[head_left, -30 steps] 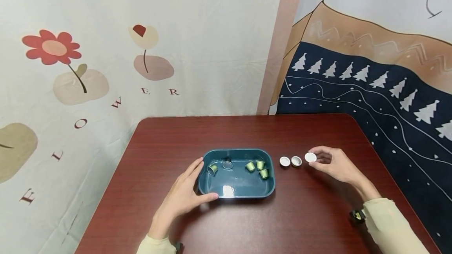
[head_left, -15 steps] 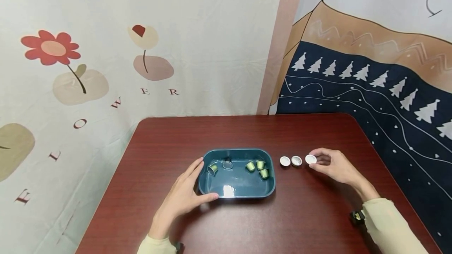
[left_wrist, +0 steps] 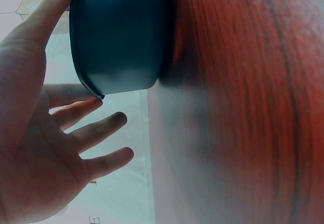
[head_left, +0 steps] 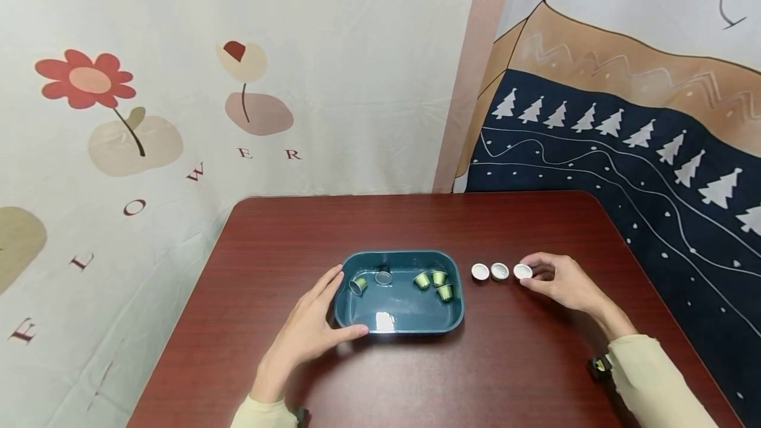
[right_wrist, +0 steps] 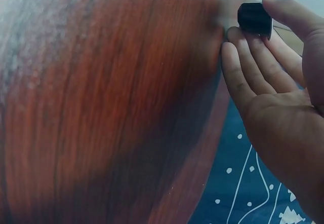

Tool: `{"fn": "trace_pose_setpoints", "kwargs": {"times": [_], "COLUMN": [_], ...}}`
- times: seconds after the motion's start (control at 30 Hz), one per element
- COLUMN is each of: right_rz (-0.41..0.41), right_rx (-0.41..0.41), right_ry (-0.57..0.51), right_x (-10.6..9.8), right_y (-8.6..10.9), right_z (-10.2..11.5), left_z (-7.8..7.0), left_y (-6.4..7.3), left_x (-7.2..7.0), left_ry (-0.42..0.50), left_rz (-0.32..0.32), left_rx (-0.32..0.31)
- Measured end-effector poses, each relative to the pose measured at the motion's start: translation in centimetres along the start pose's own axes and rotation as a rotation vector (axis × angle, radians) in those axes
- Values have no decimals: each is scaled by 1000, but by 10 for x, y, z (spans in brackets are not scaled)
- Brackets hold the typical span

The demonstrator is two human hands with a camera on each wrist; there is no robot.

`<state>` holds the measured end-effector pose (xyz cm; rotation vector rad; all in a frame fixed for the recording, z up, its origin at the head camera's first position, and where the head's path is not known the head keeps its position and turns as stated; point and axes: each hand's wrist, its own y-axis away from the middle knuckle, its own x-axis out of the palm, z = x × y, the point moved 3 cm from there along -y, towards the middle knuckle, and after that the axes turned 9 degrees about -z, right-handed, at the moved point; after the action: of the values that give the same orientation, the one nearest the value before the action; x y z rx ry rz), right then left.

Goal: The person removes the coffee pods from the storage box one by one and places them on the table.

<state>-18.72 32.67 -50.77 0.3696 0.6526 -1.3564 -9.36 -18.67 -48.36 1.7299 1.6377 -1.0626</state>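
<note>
Pinching a small white-topped pod (head_left: 522,272) between thumb and fingers, the right hand (head_left: 567,283) is low over the right part of the red-brown worktop (head_left: 416,375). The right wrist view shows this pod with a black side and its rim at the thumb; whether its base touches the worktop I cannot tell. Just to its left, a middle pod (head_left: 499,272) and an end pod (head_left: 479,273) stand in line with it, white tops facing up. The end pod is near the right wall of the blue tray (head_left: 380,322).

The left hand (head_left: 306,332) is spread wide around the tray's left end, thumb at the near rim and fingertips at the left side; in the left wrist view two of its fingers extend straight, clear of the wall. Inside the tray, a green pod (head_left: 359,285) lies tipped near the left wall, and a dark pod (head_left: 383,275) sits towards the far wall. Three green pods (head_left: 421,280) are grouped near the right wall.

Both arms wear pale yellow sleeves (head_left: 660,375), with a dark wristband (head_left: 600,368) at the right wrist. Behind the worktop hang a pale cloth (head_left: 357,84) printed with flowers and letters and, to the right, a navy cloth (head_left: 553,144) with white trees.
</note>
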Motion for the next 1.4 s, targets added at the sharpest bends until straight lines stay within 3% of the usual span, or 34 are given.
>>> {"fn": "trace_pose_setpoints", "kwargs": {"times": [0.37,1.4], "right_rz": [12,-9], "right_rx": [-7,-40], "right_ry": [61,15], "right_x": [2,7], "right_y": [-5,-8], "right_z": [-3,-5], "left_z": [-1,-2], "left_y": [0,2], "left_x": [0,0], "left_ry": [8,8], "left_rz": [-5,-17], "left_rx": [2,8]}}
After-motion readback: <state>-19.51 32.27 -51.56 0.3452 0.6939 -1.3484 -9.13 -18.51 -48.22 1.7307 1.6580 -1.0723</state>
